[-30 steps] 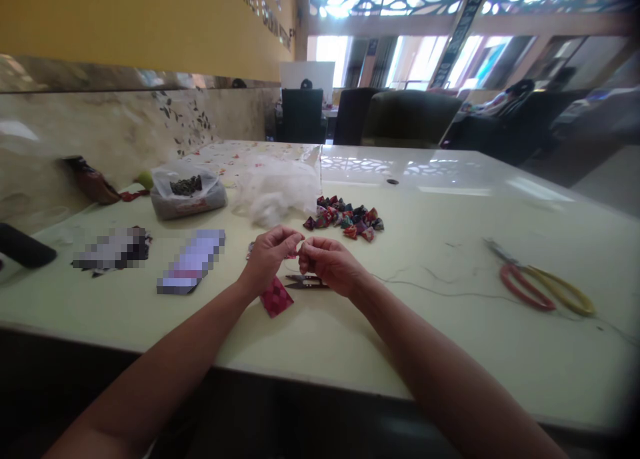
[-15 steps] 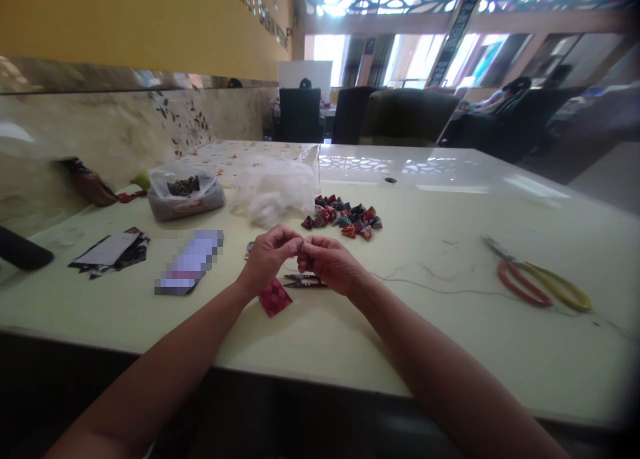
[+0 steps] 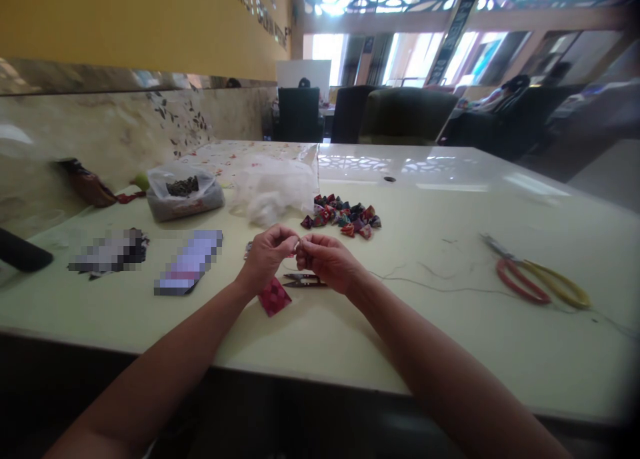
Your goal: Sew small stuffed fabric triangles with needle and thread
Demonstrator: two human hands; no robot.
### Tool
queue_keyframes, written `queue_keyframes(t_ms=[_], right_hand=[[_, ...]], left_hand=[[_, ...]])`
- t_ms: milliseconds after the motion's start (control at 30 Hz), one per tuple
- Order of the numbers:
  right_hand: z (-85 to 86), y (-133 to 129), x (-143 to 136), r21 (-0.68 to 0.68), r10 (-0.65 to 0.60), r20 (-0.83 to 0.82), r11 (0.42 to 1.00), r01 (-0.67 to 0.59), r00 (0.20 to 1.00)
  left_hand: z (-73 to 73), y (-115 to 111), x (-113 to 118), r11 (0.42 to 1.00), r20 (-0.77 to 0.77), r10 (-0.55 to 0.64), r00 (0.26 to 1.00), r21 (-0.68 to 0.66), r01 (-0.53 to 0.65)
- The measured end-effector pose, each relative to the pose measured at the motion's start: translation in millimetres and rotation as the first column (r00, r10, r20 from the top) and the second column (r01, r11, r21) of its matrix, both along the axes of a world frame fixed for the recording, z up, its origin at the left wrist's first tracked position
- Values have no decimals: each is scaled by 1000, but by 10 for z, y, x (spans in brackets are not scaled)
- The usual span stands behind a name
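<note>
My left hand [image 3: 268,255] and my right hand [image 3: 327,260] meet above the table, fingertips almost touching. Both are closed in a pinch; whatever lies between the fingers is too small to make out. A thin grey thread [image 3: 430,287] runs over the table from beside my right wrist to the right. Under my hands lie thread snips [image 3: 303,281], partly covered by the right hand. A square of red patterned cloth [image 3: 275,297] rests below my left hand. Just beyond my hands sits a pile of small pointed fabric pieces [image 3: 345,215] in mixed colours.
Large scissors [image 3: 537,280] with red and yellow handles lie at the right. To the left are a phone [image 3: 193,262], dark scraps [image 3: 111,252] and an open plastic bag [image 3: 186,202] of dried bits. White stuffing [image 3: 273,191] in clear plastic lies behind my hands.
My fingertips have shifted very slightly against each other, still pinched. Everything on the table stays where it was.
</note>
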State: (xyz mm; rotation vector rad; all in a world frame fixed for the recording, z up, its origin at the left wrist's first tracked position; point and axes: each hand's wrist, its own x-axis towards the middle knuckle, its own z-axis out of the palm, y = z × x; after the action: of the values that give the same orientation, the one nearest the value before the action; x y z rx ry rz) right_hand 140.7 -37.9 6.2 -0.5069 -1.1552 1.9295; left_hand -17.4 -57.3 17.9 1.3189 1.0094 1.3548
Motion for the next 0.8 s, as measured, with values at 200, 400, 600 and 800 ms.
queue_keyframes(t_ms=[200, 400, 600, 800], right_hand=[[-13, 12, 0, 0, -4, -47, 1000, 4, 999], [-12, 25, 11, -56, -20, -45, 998, 18, 999], [-11, 44, 24, -87, -57, -54, 995, 53, 997], [2, 55, 34, -84, -64, -56, 995, 59, 996]], left_hand=[[-46, 36, -18, 997, -17, 75, 997, -12, -75], [-111, 77, -46, 995, 23, 99, 995, -21, -98], [-110, 90, -52, 990, 82, 109, 991, -94, -101], [-109, 100, -55, 987, 79, 122, 989, -112, -113]])
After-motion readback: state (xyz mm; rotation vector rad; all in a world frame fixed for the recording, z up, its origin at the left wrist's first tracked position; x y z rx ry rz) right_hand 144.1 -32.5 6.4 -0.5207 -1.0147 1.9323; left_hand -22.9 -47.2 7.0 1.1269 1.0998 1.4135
